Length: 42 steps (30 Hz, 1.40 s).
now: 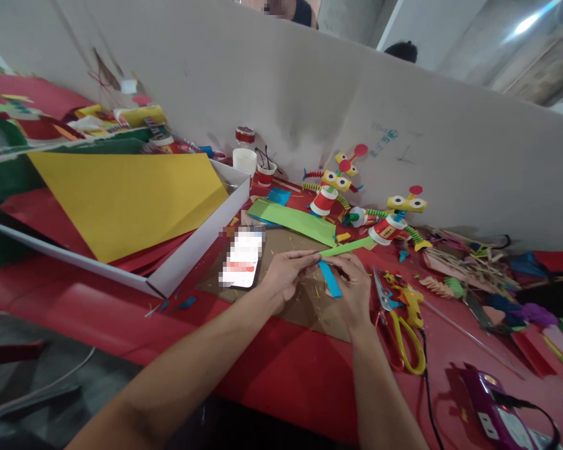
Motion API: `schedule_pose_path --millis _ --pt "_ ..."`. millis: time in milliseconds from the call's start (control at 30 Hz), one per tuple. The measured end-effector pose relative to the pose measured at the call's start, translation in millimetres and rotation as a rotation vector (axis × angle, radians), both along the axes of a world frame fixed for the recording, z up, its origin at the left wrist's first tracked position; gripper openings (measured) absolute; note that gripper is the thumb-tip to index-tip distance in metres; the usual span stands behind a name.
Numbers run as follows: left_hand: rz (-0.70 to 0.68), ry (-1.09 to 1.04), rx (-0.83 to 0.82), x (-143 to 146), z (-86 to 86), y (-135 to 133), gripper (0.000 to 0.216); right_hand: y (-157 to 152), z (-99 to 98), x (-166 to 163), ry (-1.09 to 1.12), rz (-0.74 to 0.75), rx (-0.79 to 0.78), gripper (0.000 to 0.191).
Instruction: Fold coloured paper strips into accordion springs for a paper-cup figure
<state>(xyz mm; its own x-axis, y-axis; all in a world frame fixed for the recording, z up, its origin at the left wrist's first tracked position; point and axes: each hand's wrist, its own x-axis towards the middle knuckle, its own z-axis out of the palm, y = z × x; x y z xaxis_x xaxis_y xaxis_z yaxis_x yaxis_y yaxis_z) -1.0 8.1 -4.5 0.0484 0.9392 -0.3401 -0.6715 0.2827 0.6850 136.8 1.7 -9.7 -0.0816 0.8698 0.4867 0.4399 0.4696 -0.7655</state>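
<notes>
A light green paper strip (pixel 349 247) and a blue paper strip (pixel 329 279) meet at one end, forming an angle. My left hand (pixel 284 278) pinches that meeting end between thumb and fingers. On the other side, my right hand (pixel 354 287) is closed with its fingertips on the strips near the join; its palm side is partly hidden. Both hands are above a brown cardboard sheet (pixel 304 306) sprinkled with small yellow scraps. Just left of my left hand lies a phone (pixel 243 259) with a lit screen. Beyond the hands is a wide green paper piece (pixel 293 219).
Yellow-handled scissors (pixel 409 347) and a yellow glue gun (pixel 413 305) lie right of my right hand. Paper-cup figures (pixel 388 230) stand near the wall. At left is a white box (pixel 182 265) with coloured sheets. A purple power strip (pixel 490 406) sits front right.
</notes>
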Motion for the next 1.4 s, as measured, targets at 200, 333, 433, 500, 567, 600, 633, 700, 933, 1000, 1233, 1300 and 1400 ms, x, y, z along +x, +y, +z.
schedule_pose_path --millis 200,333,433,500,567,600,633,700,933,1000,1233,1300,1400 --pt "-0.003 0.021 -0.003 -1.3 4.1 -2.2 0.018 -0.9 3.2 -0.3 0.02 -0.03 0.036 0.014" --pt "-0.021 0.046 0.041 -2.1 4.1 -3.2 0.024 -0.4 0.4 0.2 0.052 -0.02 -0.005 0.014" --pt "-0.013 0.091 0.056 -1.2 2.5 -2.9 0.027 0.8 -4.6 -2.2 0.2 0.03 -0.211 0.016" --pt "-0.005 0.114 0.066 -0.6 0.9 -2.7 0.028 1.7 -6.6 -4.6 0.279 0.046 -0.324 0.018" --pt "0.001 0.122 0.09 -0.5 -0.6 -2.8 0.028 2.3 -6.6 -6.6 0.311 0.06 -0.362 0.019" --pt "0.002 0.122 0.1 -0.7 -1.3 -3.0 0.028 2.4 -6.0 -7.2 0.317 0.062 -0.36 0.02" --pt "0.002 0.122 0.106 -0.9 -2.0 -3.1 0.028 2.4 -5.2 -7.7 0.32 0.064 -0.351 0.019" --pt "-0.002 0.126 0.116 -1.3 -3.1 -3.3 0.027 2.1 -3.7 -8.2 0.315 0.059 -0.332 0.018" --pt "-0.027 0.185 0.179 -0.2 -4.9 -3.3 0.026 1.0 -0.6 -10.4 0.353 0.036 -0.326 0.018" --pt "-0.029 0.21 0.196 0.2 -5.4 -3.4 0.026 0.6 0.2 -11.1 0.365 0.018 -0.328 0.019" --pt "-0.014 0.219 0.196 1.1 -9.8 -2.8 0.031 0.7 -0.9 -11.7 0.359 0.0 -0.323 0.021" --pt "-0.018 0.213 0.203 1.3 -10.6 -2.5 0.03 0.6 -1.3 -11.7 0.346 -0.008 -0.316 0.021" --pt "-0.025 0.213 0.208 1.4 -11.2 -2.0 0.03 -0.3 -1.0 -12.0 0.342 -0.017 -0.317 0.022"
